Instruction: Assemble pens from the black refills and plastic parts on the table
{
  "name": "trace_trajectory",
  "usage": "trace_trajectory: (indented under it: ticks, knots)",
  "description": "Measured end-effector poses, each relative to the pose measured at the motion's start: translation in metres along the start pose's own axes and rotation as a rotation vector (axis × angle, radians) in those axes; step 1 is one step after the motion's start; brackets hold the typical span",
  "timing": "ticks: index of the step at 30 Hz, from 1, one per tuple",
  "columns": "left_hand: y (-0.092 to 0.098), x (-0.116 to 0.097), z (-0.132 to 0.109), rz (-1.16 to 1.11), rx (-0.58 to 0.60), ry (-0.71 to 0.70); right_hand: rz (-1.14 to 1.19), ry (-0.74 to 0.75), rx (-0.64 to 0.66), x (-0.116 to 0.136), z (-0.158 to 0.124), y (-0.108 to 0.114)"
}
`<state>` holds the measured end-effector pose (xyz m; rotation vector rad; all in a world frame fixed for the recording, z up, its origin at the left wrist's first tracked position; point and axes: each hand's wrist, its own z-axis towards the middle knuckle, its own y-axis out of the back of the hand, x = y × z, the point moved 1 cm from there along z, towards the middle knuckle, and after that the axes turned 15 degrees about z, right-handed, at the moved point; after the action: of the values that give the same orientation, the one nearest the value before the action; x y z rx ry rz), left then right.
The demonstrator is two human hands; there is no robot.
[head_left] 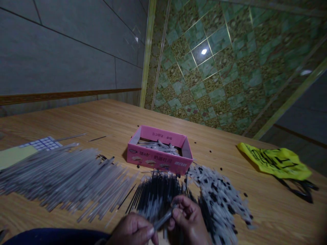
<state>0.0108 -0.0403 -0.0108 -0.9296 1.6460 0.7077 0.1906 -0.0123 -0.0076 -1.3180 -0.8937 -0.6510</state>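
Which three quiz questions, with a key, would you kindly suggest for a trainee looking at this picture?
1. True or false: the left hand and the right hand both touch the same slender greyish object.

2. Multiple choice: what is the main colour of the open box on the table?
A) Green
B) Pink
C) White

3. Fill in the blank: as the picture shows it, the yellow item with black lettering lies to the ____ of the box.

Key: 1. True. 2. B. 3. Right.
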Motion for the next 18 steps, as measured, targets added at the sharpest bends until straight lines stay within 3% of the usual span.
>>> trace_trajectory:
  ticks: [5,18]
  knots:
    - [0.001,-0.002,0.0,0.078,-0.018,-0.024,0.097,-0.007,-0.058,-0.005,-0.004,-0.005]
    - [0.001,-0.019,-0.009,0.141,-0.117,-0.05,0.022,0.002,-0.085,-0.005,-0.008,-0.011]
